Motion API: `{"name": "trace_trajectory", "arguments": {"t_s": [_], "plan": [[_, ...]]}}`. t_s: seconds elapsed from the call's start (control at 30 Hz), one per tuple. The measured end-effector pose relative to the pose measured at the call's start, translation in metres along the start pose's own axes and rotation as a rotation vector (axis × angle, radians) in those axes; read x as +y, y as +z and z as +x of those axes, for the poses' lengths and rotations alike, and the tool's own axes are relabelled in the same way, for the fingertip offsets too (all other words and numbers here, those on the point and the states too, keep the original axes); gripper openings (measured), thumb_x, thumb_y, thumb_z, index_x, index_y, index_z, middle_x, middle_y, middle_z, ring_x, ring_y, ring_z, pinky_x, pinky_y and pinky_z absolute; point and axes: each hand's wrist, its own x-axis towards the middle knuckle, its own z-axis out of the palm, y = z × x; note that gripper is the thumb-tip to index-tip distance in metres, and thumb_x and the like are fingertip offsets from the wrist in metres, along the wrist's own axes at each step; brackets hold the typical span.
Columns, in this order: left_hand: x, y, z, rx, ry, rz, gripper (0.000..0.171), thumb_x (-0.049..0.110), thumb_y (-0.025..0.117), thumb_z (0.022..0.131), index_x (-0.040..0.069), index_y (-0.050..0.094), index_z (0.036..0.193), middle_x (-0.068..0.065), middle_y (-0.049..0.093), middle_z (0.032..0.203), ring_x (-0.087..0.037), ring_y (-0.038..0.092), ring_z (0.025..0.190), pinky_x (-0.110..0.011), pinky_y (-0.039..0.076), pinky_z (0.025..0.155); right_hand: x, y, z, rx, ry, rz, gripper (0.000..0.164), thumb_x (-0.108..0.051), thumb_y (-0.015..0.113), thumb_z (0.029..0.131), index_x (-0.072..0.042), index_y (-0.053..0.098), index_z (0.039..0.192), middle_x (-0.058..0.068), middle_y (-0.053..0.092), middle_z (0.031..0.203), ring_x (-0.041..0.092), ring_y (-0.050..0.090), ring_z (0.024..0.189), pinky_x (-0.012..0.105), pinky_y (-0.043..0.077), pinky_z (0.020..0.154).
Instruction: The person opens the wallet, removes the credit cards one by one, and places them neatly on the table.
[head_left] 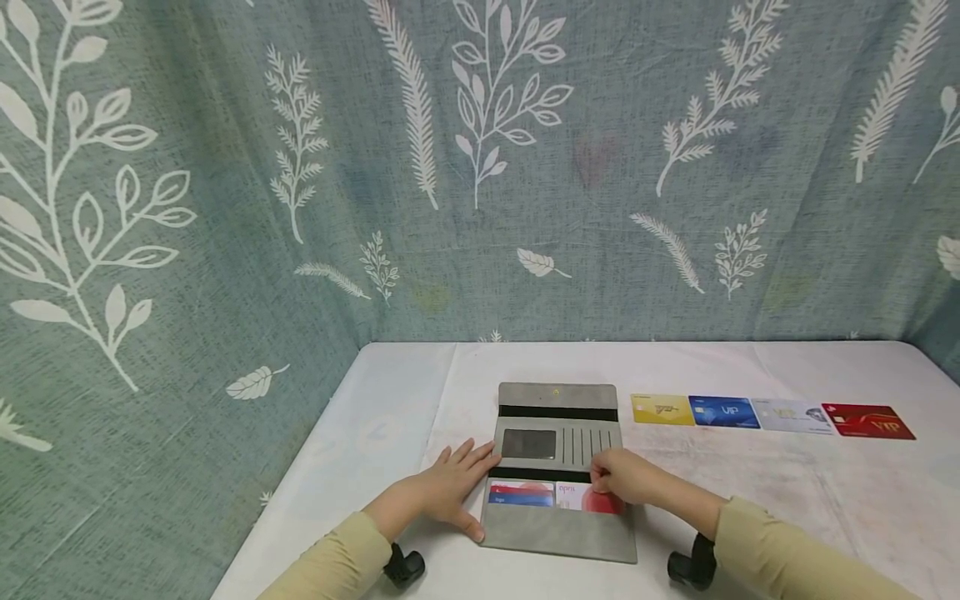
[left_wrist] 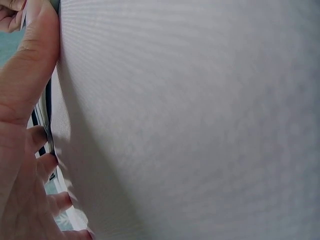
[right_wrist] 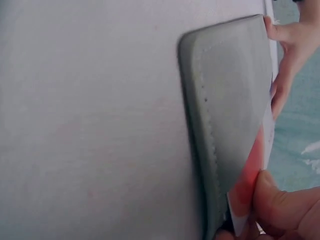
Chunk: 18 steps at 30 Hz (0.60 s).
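Head view: spread left hand (head_left: 453, 485) touches wallet (head_left: 558, 535) at left edge; right hand (head_left: 626, 477) pinches red-white card (head_left: 576, 497) near right edge; skewed pushing could bend it.

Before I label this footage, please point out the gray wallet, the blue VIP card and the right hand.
Gray wallet (head_left: 558, 535): head view, bare lower panel.
Blue VIP card (head_left: 724, 412): head view, middle of its face.
Right hand (head_left: 625, 476): head view, back of the hand.
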Motion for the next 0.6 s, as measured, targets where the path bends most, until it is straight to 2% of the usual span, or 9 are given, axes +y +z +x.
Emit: {"name": "trace_trajectory", "arguments": {"t_s": [0.27, 0.4, 0.6], "plan": [[0.001, 0.0, -0.002, 0.001, 0.01, 0.0, 0.107, 0.059, 0.072, 0.063, 0.011, 0.022, 0.145, -0.008, 0.014, 0.153, -0.037, 0.011, 0.138, -0.06, 0.013, 0.105, -0.004, -0.001, -0.006, 0.032, 0.02, -0.103, 0.023, -0.013, 0.067, 0.082, -0.013, 0.05, 0.067, -0.002, 0.044, 0.058, 0.012, 0.043, 0.058, 0.023, 0.032, 0.051], [0.002, -0.001, -0.002, 0.001, 0.012, 0.0, 0.106, 0.058, 0.073, 0.063, 0.011, 0.023, 0.145, -0.008, 0.014, 0.153, -0.037, 0.011, 0.138, -0.061, 0.012, 0.105, 0.001, -0.006, -0.006, 0.002, 0.037, -0.041, 0.02, -0.015, 0.068, 0.081, -0.014, 0.053, 0.069, -0.002, 0.046, 0.061, 0.012, 0.045, 0.061, 0.024, 0.033, 0.052], [0.001, -0.001, -0.001, 0.0, 0.0, 0.003, 0.107, 0.06, 0.072, 0.063, 0.013, 0.022, 0.145, -0.007, 0.013, 0.153, -0.035, 0.009, 0.139, -0.06, 0.012, 0.106, 0.013, -0.013, -0.006, -0.043, 0.071, 0.124, 0.013, -0.01, 0.071, 0.077, -0.011, 0.059, 0.073, -0.001, 0.048, 0.065, 0.014, 0.045, 0.065, 0.026, 0.034, 0.055]]}}
